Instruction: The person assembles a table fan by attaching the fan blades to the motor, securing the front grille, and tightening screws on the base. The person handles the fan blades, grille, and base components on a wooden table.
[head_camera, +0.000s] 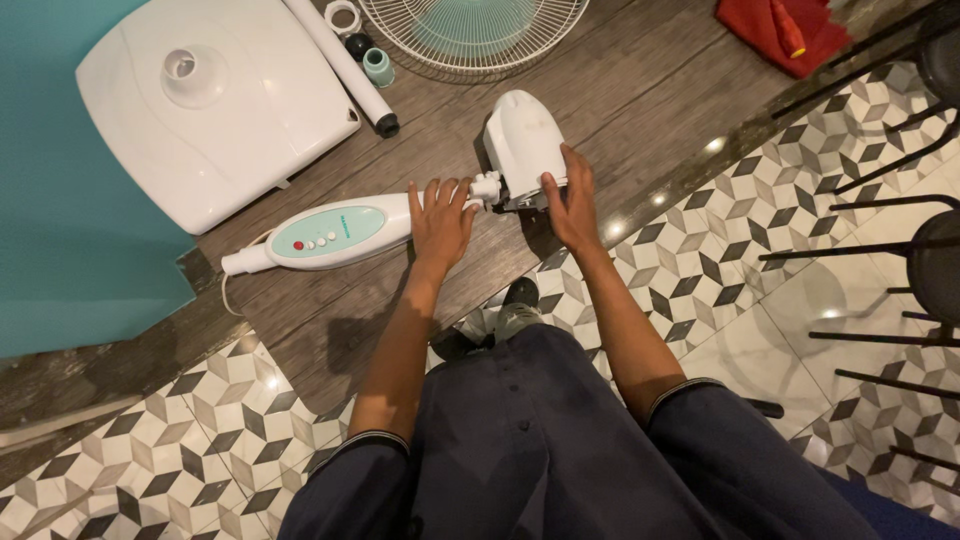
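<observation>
Here, on the wooden floor (330, 310), the left hand (440, 222) lies flat, fingers apart, pressing the control column (335, 235), while the right hand (572, 198) is clamped on the white motor housing (522, 140). Steadying both ends keeps the joint (487, 187) aligned. Beyond lie the base (210, 100) and grille (470, 30).

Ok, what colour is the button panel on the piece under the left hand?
Pale teal, on the white control neck; clearest in the head view.
</observation>
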